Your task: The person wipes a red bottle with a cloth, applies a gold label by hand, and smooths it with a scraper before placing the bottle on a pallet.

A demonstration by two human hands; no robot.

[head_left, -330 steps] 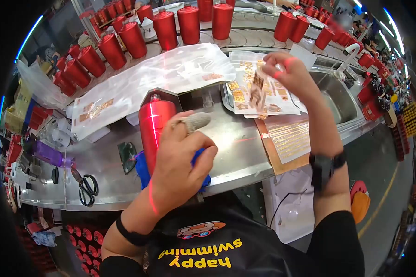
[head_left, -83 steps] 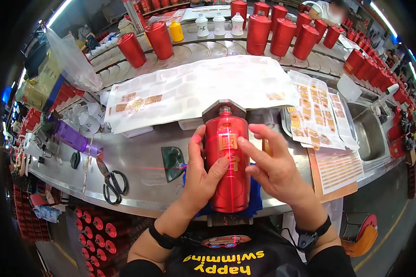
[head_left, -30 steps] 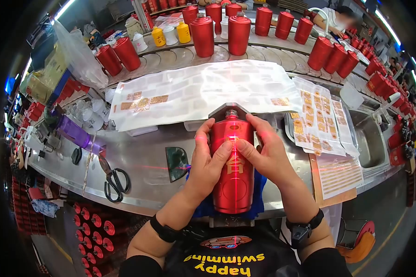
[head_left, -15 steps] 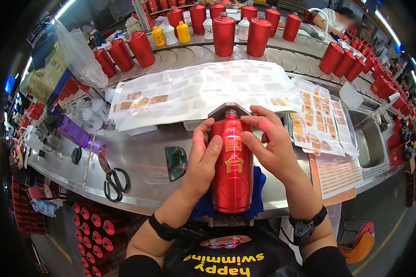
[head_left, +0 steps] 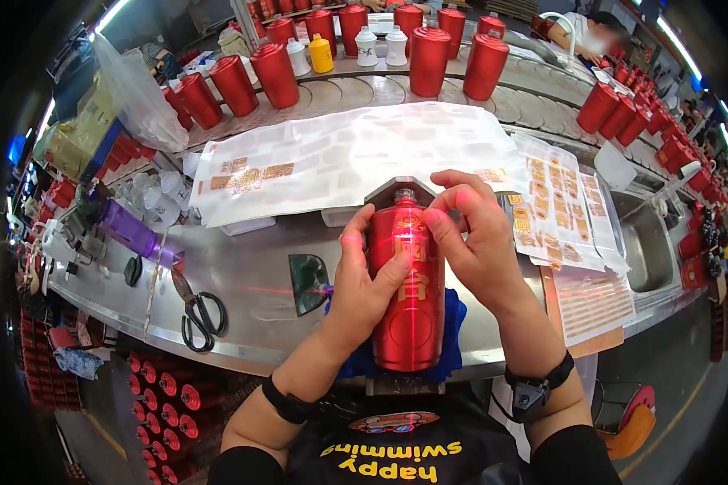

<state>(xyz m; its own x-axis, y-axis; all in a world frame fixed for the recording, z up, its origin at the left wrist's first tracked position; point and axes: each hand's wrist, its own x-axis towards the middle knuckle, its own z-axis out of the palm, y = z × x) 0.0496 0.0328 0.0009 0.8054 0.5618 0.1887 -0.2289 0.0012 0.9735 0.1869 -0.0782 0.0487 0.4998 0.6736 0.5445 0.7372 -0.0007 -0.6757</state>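
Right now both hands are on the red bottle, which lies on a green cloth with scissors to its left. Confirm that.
The cloth is blue, not green; the head view shows it. The left hand and right hand are on the red bottle, scissors to its left.

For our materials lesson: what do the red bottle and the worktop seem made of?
The red bottle has a glossy red coat, perhaps over ceramic or glass; it mirrors light. The worktop is likely stainless steel: grey with soft reflections.

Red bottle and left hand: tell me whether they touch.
Touching. The head view shows the left hand wrapped against the side of the red bottle, its thumb pressed on the front.
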